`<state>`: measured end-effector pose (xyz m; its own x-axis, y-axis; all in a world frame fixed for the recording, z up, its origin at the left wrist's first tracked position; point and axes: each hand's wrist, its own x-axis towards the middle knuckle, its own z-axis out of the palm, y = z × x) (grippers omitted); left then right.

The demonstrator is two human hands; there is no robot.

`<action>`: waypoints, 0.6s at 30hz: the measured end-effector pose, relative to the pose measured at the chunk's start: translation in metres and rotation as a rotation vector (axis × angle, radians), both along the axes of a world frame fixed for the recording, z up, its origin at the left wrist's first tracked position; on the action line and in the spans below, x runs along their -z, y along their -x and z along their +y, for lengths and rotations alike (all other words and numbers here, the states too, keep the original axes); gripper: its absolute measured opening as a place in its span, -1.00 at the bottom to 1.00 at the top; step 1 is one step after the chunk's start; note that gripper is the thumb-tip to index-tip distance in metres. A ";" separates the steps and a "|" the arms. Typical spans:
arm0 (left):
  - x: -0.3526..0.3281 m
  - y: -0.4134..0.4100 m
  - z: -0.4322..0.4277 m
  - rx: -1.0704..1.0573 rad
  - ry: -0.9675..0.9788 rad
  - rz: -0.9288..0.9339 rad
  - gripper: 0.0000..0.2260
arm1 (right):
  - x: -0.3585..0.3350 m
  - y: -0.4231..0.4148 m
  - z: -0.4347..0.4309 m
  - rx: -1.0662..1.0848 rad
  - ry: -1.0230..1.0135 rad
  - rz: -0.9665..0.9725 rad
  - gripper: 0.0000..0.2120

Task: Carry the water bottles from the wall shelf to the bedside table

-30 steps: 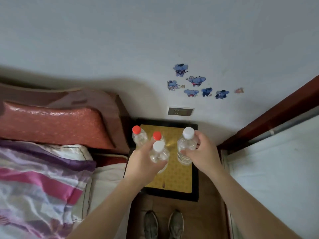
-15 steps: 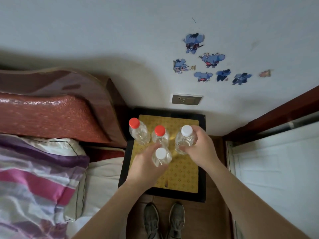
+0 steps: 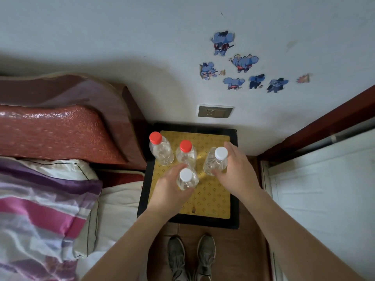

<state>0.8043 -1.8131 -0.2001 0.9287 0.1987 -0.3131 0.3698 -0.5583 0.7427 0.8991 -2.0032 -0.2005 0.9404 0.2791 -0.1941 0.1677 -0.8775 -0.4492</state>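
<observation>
Left grip wraps the near white-capped bottle, clear plastic; right grip wraps the far white-capped bottle. Red-capped bottles stand on the yellow patterned counter.

left hand: above the bedside table middle, fingers and thumb curled round left bottle | right hand: above the table's right half, wrapped round right bottle (thumb on the near side, fingers behind) | forearms: bare, both reaching across the table's near edge
</observation>
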 end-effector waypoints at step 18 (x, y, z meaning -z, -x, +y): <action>-0.059 0.008 0.008 0.110 -0.195 -0.042 -0.40 | -0.091 0.040 -0.023 -0.156 0.374 -0.198 -0.48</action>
